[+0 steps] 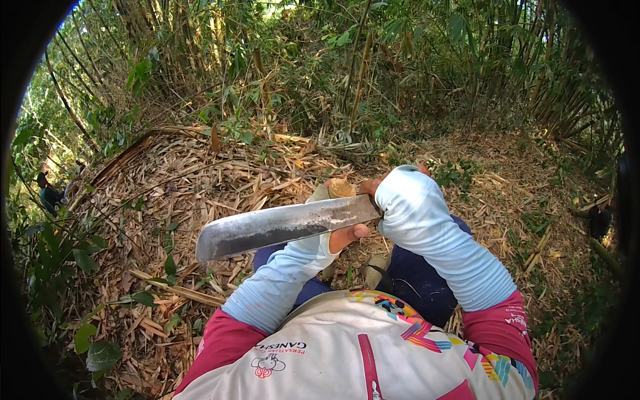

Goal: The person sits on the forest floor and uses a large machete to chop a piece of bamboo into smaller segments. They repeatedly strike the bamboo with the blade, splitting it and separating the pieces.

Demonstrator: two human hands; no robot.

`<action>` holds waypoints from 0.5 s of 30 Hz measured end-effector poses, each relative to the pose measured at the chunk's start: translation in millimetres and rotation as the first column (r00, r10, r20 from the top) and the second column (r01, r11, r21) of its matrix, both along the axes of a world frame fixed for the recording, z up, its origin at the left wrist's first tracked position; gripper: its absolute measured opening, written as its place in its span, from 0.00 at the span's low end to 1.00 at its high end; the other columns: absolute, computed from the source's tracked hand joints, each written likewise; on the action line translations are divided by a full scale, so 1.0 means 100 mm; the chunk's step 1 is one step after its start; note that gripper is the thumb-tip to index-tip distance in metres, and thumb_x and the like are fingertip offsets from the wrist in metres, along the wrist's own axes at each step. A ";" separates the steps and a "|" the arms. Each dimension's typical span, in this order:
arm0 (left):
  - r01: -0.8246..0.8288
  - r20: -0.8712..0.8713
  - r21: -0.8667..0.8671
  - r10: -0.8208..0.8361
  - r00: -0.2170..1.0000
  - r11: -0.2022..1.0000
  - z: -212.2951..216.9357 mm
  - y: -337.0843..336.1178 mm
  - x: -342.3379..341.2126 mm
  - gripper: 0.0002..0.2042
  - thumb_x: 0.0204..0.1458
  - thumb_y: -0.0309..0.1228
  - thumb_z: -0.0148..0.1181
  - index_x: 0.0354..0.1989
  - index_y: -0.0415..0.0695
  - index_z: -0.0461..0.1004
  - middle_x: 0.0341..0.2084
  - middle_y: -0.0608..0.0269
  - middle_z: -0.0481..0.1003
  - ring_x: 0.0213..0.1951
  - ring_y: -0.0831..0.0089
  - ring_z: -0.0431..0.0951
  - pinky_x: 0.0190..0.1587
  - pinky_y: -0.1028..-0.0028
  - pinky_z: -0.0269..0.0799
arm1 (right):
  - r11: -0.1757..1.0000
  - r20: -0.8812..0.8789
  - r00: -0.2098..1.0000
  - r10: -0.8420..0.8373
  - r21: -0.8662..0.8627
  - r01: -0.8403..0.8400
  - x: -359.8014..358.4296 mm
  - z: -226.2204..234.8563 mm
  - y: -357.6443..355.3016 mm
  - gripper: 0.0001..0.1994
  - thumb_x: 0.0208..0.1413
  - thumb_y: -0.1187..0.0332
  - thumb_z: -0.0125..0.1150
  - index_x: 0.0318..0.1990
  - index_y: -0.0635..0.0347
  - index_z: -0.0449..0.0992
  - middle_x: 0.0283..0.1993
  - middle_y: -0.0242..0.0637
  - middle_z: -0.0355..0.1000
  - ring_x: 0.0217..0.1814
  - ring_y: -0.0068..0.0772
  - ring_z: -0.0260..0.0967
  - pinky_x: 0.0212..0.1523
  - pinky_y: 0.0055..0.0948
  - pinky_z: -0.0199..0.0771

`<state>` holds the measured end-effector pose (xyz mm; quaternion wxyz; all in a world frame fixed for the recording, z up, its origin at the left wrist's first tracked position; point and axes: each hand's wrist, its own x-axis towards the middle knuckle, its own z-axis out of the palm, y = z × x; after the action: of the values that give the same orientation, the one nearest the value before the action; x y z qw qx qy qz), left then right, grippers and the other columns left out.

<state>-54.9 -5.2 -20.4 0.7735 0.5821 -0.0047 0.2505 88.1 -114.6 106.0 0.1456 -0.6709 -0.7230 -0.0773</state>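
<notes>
A broad machete [283, 225] lies across the view, its worn, stained grey blade pointing left and tilted slightly down. My right hand [375, 187] is closed at its base, around a handle that the hand and sleeve hide. Beneath and behind the blade is my left hand [347, 237], with its thumb showing below the lower edge. The blade covers most of its fingers. Just above the blade, a round, tan, cut-looking end [342, 189] shows where the left fingers seem to be; what it belongs to is hidden. Light blue sleeves cover both wrists.
Dry bamboo leaves [173, 193] cover the sloping ground. Dense bamboo stems [353, 73] stand ahead. Green leafy plants [93, 340] grow at the lower left. My dark blue trouser legs [417, 280] are bent below my hands. A person [50, 193] is at the far left.
</notes>
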 end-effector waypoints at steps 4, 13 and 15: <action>0.029 -0.019 -0.302 -0.037 0.999 0.953 0.11 -0.04 -0.05 0.24 0.56 0.40 0.60 0.57 0.42 0.62 0.51 0.59 0.71 0.53 0.66 0.71 0.49 0.66 0.70 | 1.000 -0.046 0.999 0.003 -0.017 -0.003 0.02 -0.06 0.03 0.12 0.37 0.68 0.62 0.34 0.50 0.77 0.25 0.36 0.74 0.33 0.44 0.75 0.39 0.48 0.68; -0.351 -0.034 -0.053 0.349 0.936 0.935 0.10 -0.12 -0.08 0.13 0.54 0.28 0.63 0.46 0.44 0.70 0.43 0.63 0.73 0.43 0.74 0.73 0.34 0.74 0.69 | 0.982 -0.105 0.987 -0.124 0.128 0.137 0.15 -0.30 0.20 0.12 0.46 0.70 0.61 0.41 0.51 0.77 0.30 0.37 0.75 0.33 0.40 0.74 0.40 0.47 0.70; -0.423 -0.041 0.112 0.430 0.902 0.899 0.10 -0.16 -0.14 0.14 0.52 0.27 0.66 0.44 0.44 0.70 0.39 0.66 0.73 0.39 0.79 0.72 0.33 0.79 0.68 | 0.958 -0.409 0.871 -0.273 -0.031 0.286 0.31 -0.30 0.32 0.12 0.49 0.72 0.62 0.43 0.54 0.76 0.31 0.38 0.75 0.32 0.37 0.74 0.38 0.42 0.72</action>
<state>-69.4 -21.7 -10.7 0.6693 0.6150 0.1355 0.3943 118.9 -83.0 76.4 0.2910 -0.7672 -0.5707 0.0335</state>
